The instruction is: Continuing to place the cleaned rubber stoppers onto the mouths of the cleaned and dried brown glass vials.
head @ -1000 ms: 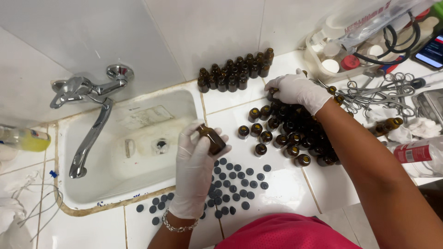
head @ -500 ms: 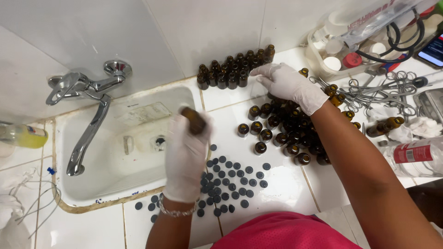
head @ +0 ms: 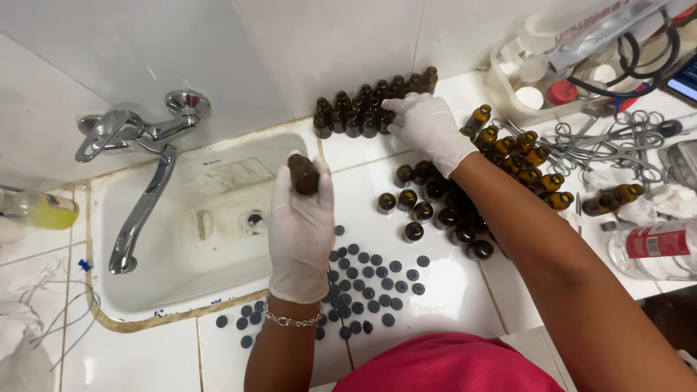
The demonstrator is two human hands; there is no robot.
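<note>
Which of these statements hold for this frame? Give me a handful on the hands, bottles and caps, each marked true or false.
1. The left hand holds a brown bottle over the edge of the sink. True.
2. The right hand rests on the faucet. False: it is at the row of brown bottles by the wall.
3. Both hands wear white gloves. True.
4. The dark caps lie inside the sink. False: they lie scattered on the tiled counter.
5. A bracelet circles the left wrist. True.
</note>
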